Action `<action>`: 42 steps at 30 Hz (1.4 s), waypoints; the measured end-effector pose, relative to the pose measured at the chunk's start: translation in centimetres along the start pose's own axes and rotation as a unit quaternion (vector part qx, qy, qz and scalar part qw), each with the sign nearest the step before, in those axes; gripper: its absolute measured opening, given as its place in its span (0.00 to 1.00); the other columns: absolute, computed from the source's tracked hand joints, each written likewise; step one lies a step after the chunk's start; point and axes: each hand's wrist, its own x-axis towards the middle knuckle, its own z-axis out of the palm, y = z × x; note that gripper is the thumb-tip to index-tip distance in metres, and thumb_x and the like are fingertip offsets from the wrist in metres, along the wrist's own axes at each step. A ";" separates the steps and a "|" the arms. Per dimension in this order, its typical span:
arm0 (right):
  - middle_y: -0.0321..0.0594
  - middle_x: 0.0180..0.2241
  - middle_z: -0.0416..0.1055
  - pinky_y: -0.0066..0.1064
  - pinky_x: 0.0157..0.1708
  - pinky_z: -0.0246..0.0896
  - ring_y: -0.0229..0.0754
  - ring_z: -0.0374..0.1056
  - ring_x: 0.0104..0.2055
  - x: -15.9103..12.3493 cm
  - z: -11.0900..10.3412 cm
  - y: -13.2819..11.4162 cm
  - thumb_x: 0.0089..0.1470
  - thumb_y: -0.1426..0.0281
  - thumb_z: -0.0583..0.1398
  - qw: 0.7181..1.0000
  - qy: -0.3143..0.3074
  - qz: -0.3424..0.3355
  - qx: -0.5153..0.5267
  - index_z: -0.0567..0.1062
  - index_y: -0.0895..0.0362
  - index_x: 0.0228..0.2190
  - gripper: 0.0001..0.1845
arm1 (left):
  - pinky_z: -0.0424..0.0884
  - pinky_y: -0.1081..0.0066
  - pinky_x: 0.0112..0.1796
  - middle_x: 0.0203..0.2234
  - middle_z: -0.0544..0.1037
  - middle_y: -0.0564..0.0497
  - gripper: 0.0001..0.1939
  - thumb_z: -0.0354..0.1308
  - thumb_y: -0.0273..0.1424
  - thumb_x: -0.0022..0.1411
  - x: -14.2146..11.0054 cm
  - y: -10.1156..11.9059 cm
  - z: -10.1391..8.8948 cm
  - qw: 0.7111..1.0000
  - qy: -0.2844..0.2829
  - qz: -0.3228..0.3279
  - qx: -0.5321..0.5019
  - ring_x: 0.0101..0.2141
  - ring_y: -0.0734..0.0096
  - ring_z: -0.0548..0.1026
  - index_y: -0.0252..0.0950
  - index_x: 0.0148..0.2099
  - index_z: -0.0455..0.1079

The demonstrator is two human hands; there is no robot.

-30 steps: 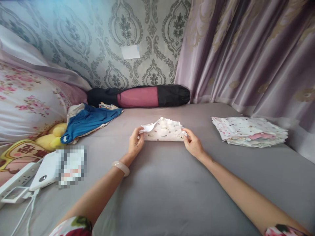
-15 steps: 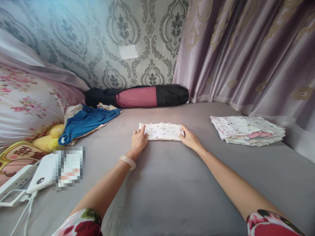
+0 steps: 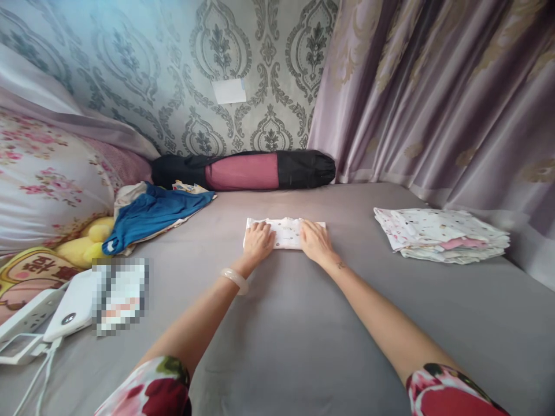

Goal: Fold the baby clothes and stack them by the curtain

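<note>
A person's left hand (image 3: 259, 240) and right hand (image 3: 315, 238) rest palm down on a folded cloth (image 3: 287, 234), white with tiny prints, in the middle of a gray sheet (image 3: 303, 323). The left covers one end, the right lies near the other; fingers are laid out on top, unclenched, with printed fabric showing between the hands. Beyond, along the patterned wall (image 3: 266, 52), lies a long black bag (image 3: 306, 169) with a pink middle; whether that is its contents is unclear. Folded clothes (image 3: 442, 234) are stacked at right.
</note>
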 end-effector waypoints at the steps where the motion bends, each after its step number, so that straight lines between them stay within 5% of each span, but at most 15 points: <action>1: 0.48 0.61 0.62 0.44 0.62 0.46 0.50 0.53 0.64 0.3 0.6 -0.7 0.65 0.69 0.45 1.000 -0.020 -0.019 0.005 0.68 0.59 0.56 0.23 | 0.59 0.53 0.54 0.56 0.70 0.40 0.20 0.42 0.35 0.69 0.3 0.5 0.3 1.000 -0.011 0.023 -0.003 0.57 0.50 0.63 0.34 0.56 0.66; 7: 0.44 0.68 0.48 0.49 0.67 0.31 0.48 0.40 0.70 1.9 3.0 -3.0 0.65 0.67 0.42 0.995 -0.098 -0.028 0.014 0.58 0.61 0.63 0.28 | 0.51 0.49 0.61 0.61 0.65 0.40 0.23 0.41 0.31 0.70 1.7 1.5 1.8 0.997 -0.042 0.067 0.009 0.63 0.52 0.57 0.32 0.63 0.60; 21: 0.40 0.68 0.48 0.45 0.67 0.35 0.44 0.41 0.70 1.9 4.7 -1.9 0.64 0.68 0.41 0.996 -0.075 -0.055 -0.014 0.56 0.62 0.65 0.30 | 0.49 0.48 0.62 0.67 0.57 0.47 0.26 0.36 0.38 0.72 1.4 1.1 2.8 0.996 -0.077 0.019 0.051 0.66 0.53 0.52 0.39 0.68 0.54; 35: 0.50 0.68 0.47 0.43 0.66 0.33 0.48 0.42 0.69 1.5 4.5 -0.5 0.66 0.62 0.42 0.995 -0.067 0.041 -0.060 0.54 0.66 0.65 0.32 | 0.51 0.52 0.61 0.63 0.62 0.38 0.29 0.36 0.42 0.71 1.2 1.3 3.3 0.992 -0.007 -0.098 0.075 0.63 0.50 0.58 0.33 0.67 0.58; 42: 0.49 0.68 0.46 0.44 0.66 0.31 0.48 0.40 0.70 1.6 3.7 0.7 0.67 0.59 0.39 0.989 -0.093 0.081 -0.085 0.52 0.66 0.66 0.34 | 0.51 0.53 0.62 0.65 0.59 0.36 0.32 0.35 0.43 0.70 1.2 0.7 2.9 0.983 -0.024 -0.173 0.056 0.66 0.51 0.53 0.27 0.66 0.57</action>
